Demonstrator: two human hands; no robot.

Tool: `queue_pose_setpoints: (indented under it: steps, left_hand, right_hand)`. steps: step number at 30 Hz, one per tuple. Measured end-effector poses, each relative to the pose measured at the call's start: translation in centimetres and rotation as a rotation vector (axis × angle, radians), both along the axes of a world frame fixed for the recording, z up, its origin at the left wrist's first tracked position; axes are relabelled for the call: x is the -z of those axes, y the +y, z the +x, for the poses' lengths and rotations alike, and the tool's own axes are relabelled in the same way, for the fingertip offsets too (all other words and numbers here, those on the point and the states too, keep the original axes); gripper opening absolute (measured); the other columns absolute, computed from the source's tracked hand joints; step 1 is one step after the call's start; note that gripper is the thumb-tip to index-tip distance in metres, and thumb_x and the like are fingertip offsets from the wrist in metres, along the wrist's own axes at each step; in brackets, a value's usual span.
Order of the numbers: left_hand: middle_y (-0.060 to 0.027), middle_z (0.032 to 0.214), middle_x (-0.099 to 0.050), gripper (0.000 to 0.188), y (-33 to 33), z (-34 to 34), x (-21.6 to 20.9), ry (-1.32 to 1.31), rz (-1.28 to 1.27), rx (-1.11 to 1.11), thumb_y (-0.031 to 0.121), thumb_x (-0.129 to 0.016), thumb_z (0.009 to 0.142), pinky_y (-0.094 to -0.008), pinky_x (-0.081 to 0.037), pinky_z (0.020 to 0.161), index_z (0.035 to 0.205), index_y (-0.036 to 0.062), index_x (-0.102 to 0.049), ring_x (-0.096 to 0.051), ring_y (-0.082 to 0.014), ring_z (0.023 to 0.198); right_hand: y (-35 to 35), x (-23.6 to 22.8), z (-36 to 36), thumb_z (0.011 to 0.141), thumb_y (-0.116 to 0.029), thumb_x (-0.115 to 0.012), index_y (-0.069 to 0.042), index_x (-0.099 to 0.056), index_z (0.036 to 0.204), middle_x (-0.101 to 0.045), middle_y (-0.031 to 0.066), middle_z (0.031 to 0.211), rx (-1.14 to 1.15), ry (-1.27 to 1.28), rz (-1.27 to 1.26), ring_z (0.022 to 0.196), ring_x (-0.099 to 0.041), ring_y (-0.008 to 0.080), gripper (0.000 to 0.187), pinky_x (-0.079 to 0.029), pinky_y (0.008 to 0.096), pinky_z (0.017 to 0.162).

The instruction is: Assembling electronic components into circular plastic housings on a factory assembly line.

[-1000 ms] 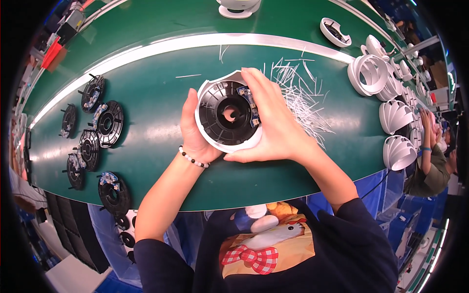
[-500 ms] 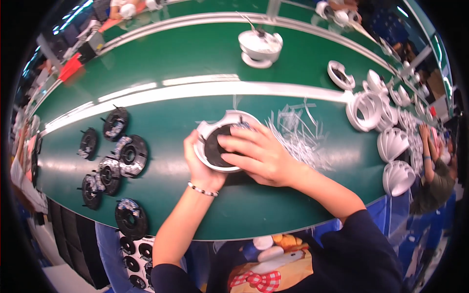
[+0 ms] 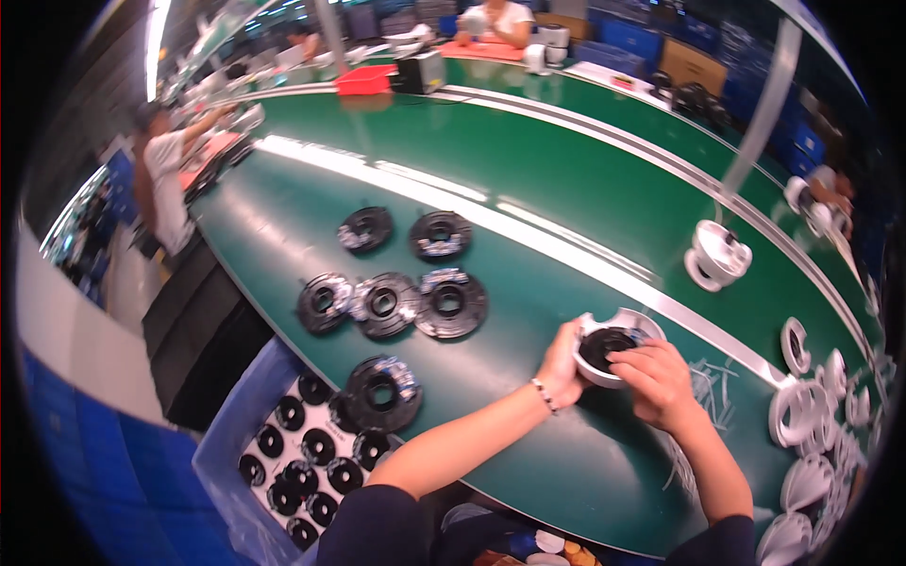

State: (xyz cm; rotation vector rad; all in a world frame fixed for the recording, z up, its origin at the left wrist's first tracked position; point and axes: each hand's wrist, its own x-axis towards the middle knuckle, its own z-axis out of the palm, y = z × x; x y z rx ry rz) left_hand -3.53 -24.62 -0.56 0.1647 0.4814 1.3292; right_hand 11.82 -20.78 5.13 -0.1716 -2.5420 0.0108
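Observation:
My left hand (image 3: 563, 370) is wrapped round the side of a white round housing (image 3: 636, 319) and holds it just above the green table. Inside the housing sits a black disc-shaped part (image 3: 598, 346) with a ring in its middle and a bit of blue and silver at one edge. My right hand (image 3: 662, 382) reaches in from the right, its fingers bent and pressed on the black part. Its fingertips partly hide that part. To the left lie several loose black ring-shaped parts with small boards on them, among them a black ring part (image 3: 460, 323) nearest my hands.
Thin clear strips (image 3: 710, 385) lie right of my hands, by stacked white shells (image 3: 796, 420). A white domed unit (image 3: 722, 257) stands farther back. Below the table's left edge, a lined box (image 3: 267, 495) holds several black discs. Co-workers sit around; a red tray (image 3: 365, 81) is far off.
The view has swung left, so the box and a co-worker show at left. The housing stays in my left hand. My right fingers, spread over the black part before, are now bent in closer.

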Motion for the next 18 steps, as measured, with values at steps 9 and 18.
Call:
queue_pose_setpoints:
  steps: [9,18]
  left_hand:
    - [-0.0052,0.064,-0.058,0.049,0.6,-0.8,0.4,0.755,0.034,-0.016,0.043,-0.026,0.090,-0.0228,-0.044,0.033,0.093,0.0020,-0.053,-0.056,-0.0130,0.045]
    - [-0.0054,0.060,-0.058,0.049,0.3,0.2,0.4,0.627,0.032,0.047,0.044,-0.027,0.089,-0.0213,-0.041,0.030,0.090,0.0034,-0.054,-0.055,-0.0131,0.042]
  right_hand:
    - [-1.7,-1.5,0.5,0.061,-0.004,-0.055,-0.008,-0.058,0.084,-0.060,0.0041,0.088,0.039,-0.107,0.172,0.077,-0.055,0.0192,0.024,-0.043,0.0357,0.074]
    - [-0.4,-2.2,1.5,0.062,-0.004,-0.055,-0.002,-0.056,0.083,-0.058,0.0105,0.092,0.031,-0.037,0.196,0.085,-0.056,0.0269,0.021,-0.044,0.0429,0.081]
